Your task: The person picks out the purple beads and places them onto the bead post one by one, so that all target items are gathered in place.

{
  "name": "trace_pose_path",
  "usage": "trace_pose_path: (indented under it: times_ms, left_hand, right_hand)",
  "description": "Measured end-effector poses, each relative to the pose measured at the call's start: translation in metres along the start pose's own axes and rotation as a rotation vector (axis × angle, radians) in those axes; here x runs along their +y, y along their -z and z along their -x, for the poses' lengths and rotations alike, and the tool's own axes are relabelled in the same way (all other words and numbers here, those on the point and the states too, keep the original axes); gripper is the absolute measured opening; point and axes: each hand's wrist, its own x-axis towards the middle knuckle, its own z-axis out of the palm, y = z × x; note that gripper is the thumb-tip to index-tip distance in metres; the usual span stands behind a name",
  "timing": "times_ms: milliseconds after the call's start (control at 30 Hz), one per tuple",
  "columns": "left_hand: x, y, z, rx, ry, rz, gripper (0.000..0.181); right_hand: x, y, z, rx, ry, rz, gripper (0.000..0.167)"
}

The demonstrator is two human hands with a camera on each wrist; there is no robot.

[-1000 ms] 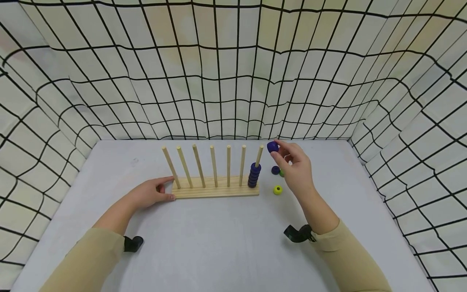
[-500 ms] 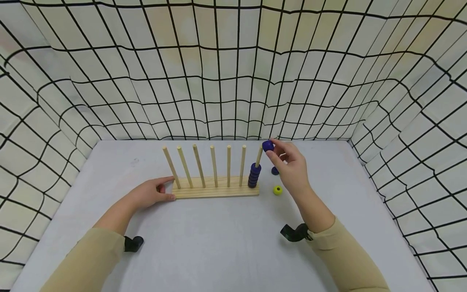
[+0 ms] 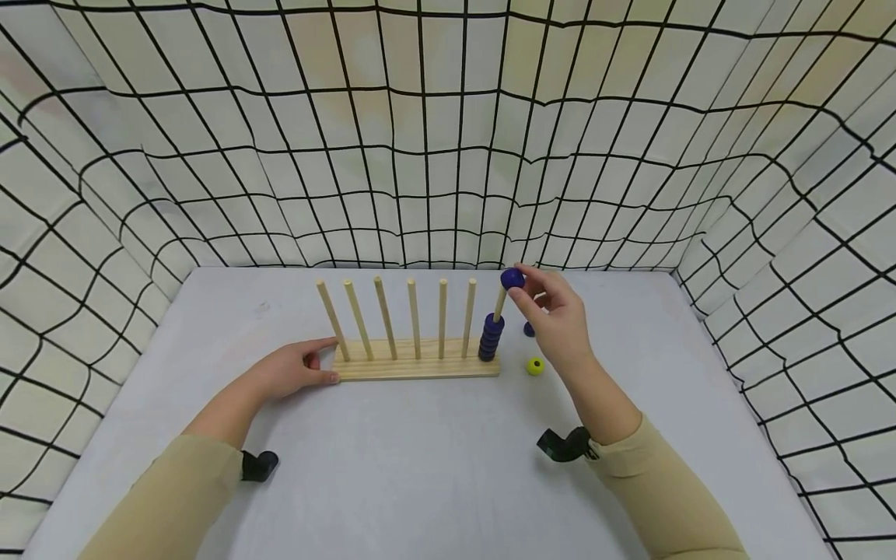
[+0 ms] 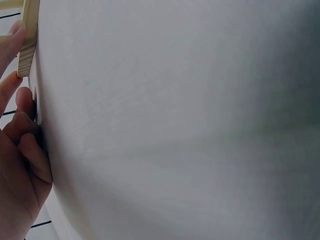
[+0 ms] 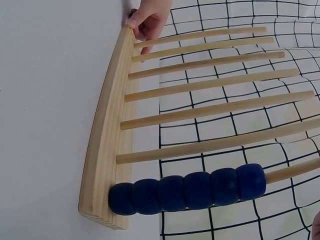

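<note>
A wooden peg board [image 3: 420, 372] with a row of several upright pegs stands on the table. My left hand [image 3: 288, 372] grips its left end, thumb at the front edge and a finger at the back; the left wrist view shows fingertips on the board's end [image 4: 27, 60]. Dark blue beads [image 5: 197, 191] are stacked on the rightmost peg; its upper part is bare. Between thumb and forefinger, my right hand [image 3: 558, 315] pinches another blue bead [image 3: 512, 278] at that peg's tip. Whether the peg has entered its hole, I cannot tell.
A yellow-green bead [image 3: 535, 366] lies right of the board. Behind it another dark blue bead [image 3: 529, 330] is partly covered by my right hand. Black-grid cloth walls [image 3: 434, 171] rise behind and beside the white table [image 3: 392, 467].
My right hand has carried the blue bead left, from beside the rightmost peg to its tip. A green bead on the table is now hidden behind that hand. My left hand keeps its grip.
</note>
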Motion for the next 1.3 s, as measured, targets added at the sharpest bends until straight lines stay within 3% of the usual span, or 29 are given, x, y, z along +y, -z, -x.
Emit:
trace_pose_path:
  times_ms: [1300]
  left_hand:
    - [-0.0026,0.0002,-0.0020,-0.003,-0.007,0.005,0.083]
  right_hand:
    - [0.0010,-0.0026,-0.0021,-0.067,-0.013,0.099,0.038]
